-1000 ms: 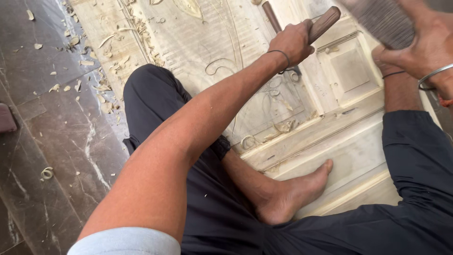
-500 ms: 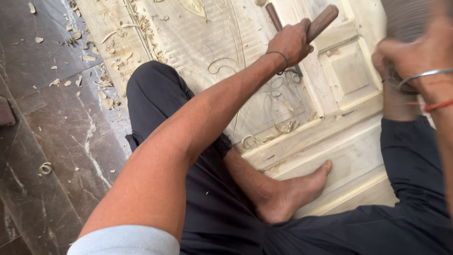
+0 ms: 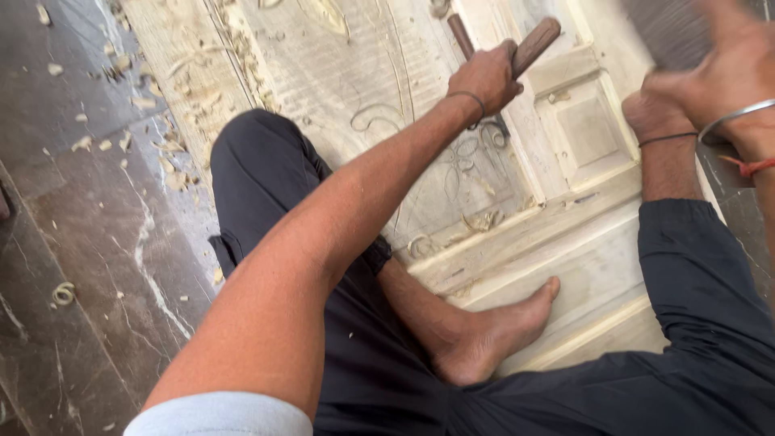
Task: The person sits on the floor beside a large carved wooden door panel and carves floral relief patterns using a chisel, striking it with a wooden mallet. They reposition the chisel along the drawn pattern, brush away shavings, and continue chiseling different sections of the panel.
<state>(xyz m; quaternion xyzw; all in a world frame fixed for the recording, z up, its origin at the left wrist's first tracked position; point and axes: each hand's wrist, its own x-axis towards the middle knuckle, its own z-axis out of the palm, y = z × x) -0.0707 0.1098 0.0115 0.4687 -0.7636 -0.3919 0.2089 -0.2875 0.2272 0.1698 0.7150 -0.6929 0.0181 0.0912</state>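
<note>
Left-hand fingers [image 3: 499, 63]: clenched round a brown wooden-handled chisel [image 3: 533, 47], handle end poking out toward upper right, shaft slanting down to the carved panel [image 3: 355, 89]. I cannot see the cutting tip; it is hidden under the left hand [image 3: 484, 81].

Right hand [image 3: 731, 73]: raised at the upper right edge, heavily blurred, fingers seemingly closed round a dark striking tool [image 3: 670, 28], a blurred block whose kind I cannot make out. Metal bangle and red thread at the wrist.

Second chisel [image 3: 460, 34]: lies on the panel just beside the gripped one, untouched.

Panel: pale wooden door flat on the floor, bearing pencilled scrollwork, a recessed square [image 3: 588, 133] and stepped mouldings. I sit on it, bare foot [image 3: 496, 335] resting on the lower mouldings, dark trousers either side.

Wood shavings [image 3: 173, 97]: scattered along the panel's left edge and over the dark stone floor [image 3: 73, 242].

Handling note, my judgement: keep the left grip firm and low on the handle, edge seated on the drawn line, and land each blow squarely on the handle end; a glancing strike would skid across the scrollwork.
</note>
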